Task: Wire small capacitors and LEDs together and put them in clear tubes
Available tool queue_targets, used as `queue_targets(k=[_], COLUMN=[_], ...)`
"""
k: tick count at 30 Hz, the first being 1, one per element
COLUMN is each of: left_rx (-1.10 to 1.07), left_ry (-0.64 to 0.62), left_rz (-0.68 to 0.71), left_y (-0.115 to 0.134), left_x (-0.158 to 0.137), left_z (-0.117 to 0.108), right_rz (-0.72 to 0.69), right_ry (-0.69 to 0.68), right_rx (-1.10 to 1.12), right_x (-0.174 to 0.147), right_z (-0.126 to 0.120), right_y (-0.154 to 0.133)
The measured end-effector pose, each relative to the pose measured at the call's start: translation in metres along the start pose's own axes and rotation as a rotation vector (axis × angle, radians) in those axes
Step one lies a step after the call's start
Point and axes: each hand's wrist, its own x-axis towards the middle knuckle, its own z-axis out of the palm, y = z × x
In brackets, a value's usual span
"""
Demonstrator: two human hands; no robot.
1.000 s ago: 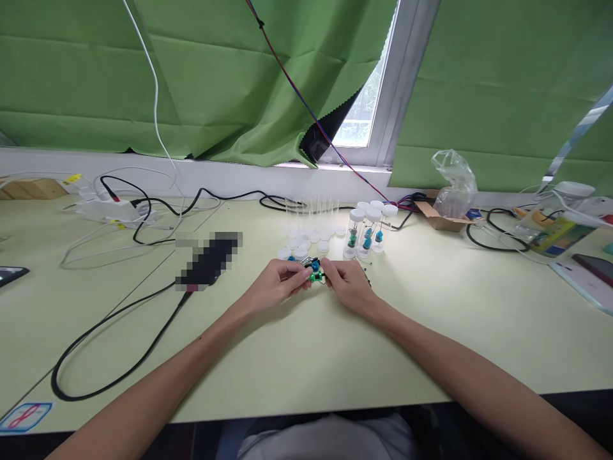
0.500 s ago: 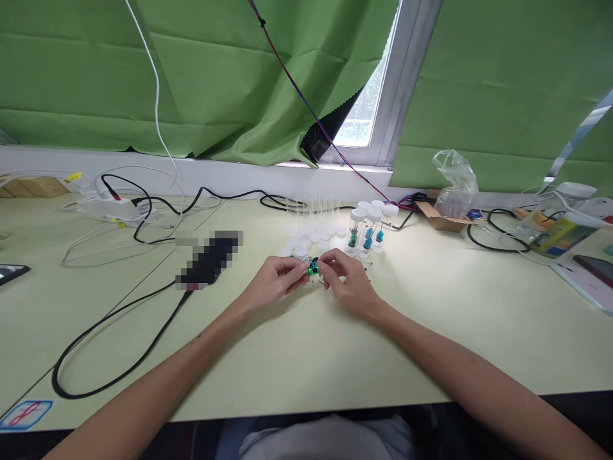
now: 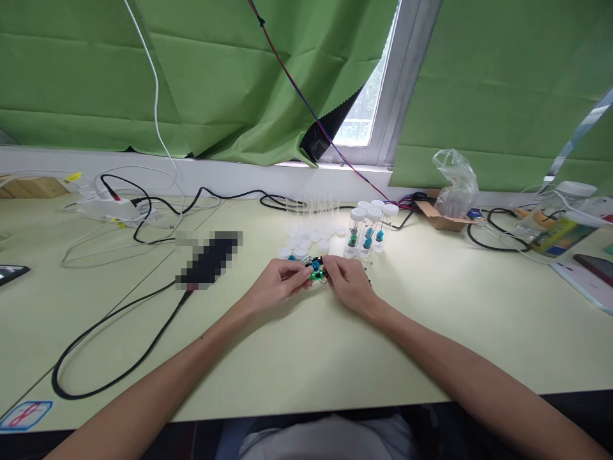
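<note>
My left hand is closed, thumb and fingertips pinching a small shiny green part above the table. Right behind that part is a small blue piece with thin, metal-like strands and dark bits around it. From the other side my right hand is closed in a pinch at the right end of this cluster. The fingers cover much of it, so its exact kind cannot be made out. Beyond the right hand stand several clear capped tubes with green and blue pieces on thin wires inside.
Several clear uncapped tubes and white caps stand behind my hands. A black cable loops on the left from a blurred dark device. At the back right are a cardboard box with a plastic bag and a phone.
The green and blue cluster has shifted slightly right and shows more between my fingers. My right hand has turned, its fingers curled in more. A blue piece by the caps shows more clearly.
</note>
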Motion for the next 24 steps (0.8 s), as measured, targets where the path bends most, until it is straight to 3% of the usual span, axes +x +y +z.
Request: queue_targets(k=[12, 24], left_rx=[-0.139, -0.037], left_ry=[0.043, 0.004], left_rz=[0.028, 0.010], left_y=[-0.0064, 0.0002], left_x=[0.0043, 0.0000], left_z=[-0.0072, -0.0018], right_rz=[-0.063, -0.059], right_ry=[-0.071, -0.102], right_rx=[0.159, -0.001], right_x=[-0.0016, -0.0004], right_z=[-0.0043, -0.0043], right_y=[-0.0020, -0.0012])
